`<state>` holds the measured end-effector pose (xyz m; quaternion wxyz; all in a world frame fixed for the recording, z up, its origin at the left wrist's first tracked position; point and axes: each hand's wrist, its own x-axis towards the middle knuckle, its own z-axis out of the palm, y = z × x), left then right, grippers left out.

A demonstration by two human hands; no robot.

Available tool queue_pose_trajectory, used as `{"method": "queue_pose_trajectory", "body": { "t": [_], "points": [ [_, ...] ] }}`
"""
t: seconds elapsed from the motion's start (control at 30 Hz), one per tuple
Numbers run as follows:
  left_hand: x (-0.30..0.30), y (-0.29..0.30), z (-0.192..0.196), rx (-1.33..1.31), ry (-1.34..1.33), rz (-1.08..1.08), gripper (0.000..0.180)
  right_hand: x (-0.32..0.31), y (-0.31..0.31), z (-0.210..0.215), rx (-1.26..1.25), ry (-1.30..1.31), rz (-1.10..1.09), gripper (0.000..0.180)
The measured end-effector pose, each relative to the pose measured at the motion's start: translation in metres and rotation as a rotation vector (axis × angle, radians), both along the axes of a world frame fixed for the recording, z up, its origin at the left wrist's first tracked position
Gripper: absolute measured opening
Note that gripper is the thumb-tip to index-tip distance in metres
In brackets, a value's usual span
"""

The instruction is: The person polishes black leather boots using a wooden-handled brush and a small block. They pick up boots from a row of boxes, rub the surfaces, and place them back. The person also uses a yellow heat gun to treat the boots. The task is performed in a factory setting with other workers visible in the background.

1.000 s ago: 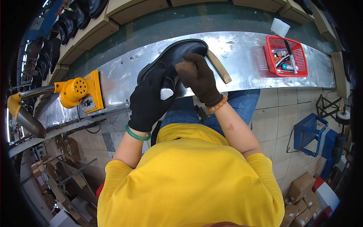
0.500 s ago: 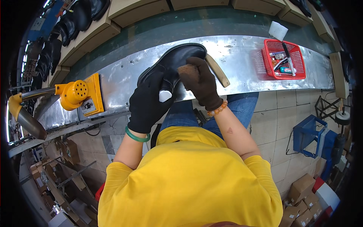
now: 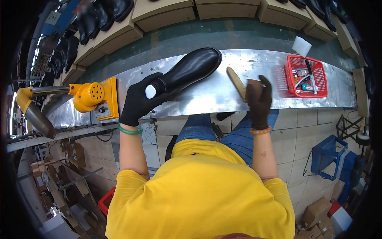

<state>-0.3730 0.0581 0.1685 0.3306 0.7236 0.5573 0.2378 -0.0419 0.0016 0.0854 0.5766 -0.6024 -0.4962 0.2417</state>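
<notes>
A glossy black leather shoe (image 3: 193, 69) is tilted over the metal bench, its rounded toe toward the far right. My left hand (image 3: 138, 101), in a black glove, is closed around its heel end. A white piece (image 3: 150, 91) shows in the shoe's opening between thumb and fingers. My right hand (image 3: 260, 101), in a dark brown glove, is apart from the shoe near the bench's front edge. Its fingers are closed on a brown pad (image 3: 253, 83), mostly hidden by the glove. Just left of it, a long, narrow wooden piece (image 3: 236, 83) lies on the bench.
On the metal bench (image 3: 135, 79), a red basket (image 3: 289, 75) of small tools and tubes stands at the right, with a white block (image 3: 302, 46) behind it. A yellow machine (image 3: 93, 97) occupies the left end. Cardboard boxes (image 3: 163, 15) and black shoes line the far side.
My right hand has drawn away from the shoe to the right with the brown pad. My left hand has moved left, turning the shoe so more of its upper shows.
</notes>
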Motion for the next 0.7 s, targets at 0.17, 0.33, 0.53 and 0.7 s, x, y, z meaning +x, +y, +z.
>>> {"method": "queue_pose_trajectory", "body": {
  "t": [0.17, 0.33, 0.53, 0.7],
  "points": [
    [-0.011, 0.0, -0.005, -0.013, -0.099, 0.006, 0.06, 0.079, 0.006, 0.013, 0.038, -0.201, -0.327, 0.049],
    [-0.015, 0.0, -0.004, -0.007, -0.116, -0.021, 0.06, 0.164, 0.019, 0.053, 0.016, -0.671, -0.583, 0.04],
    [-0.023, -0.001, -0.004, -0.002, -0.127, -0.081, 0.06, 0.18, 0.033, 0.047, -0.597, -1.038, -0.525, 0.05],
    [-0.02, -0.006, -0.002, 0.011, -0.084, -0.088, 0.059, 0.121, 0.043, 0.036, 0.138, -1.056, -0.434, 0.038]
  ]
}}
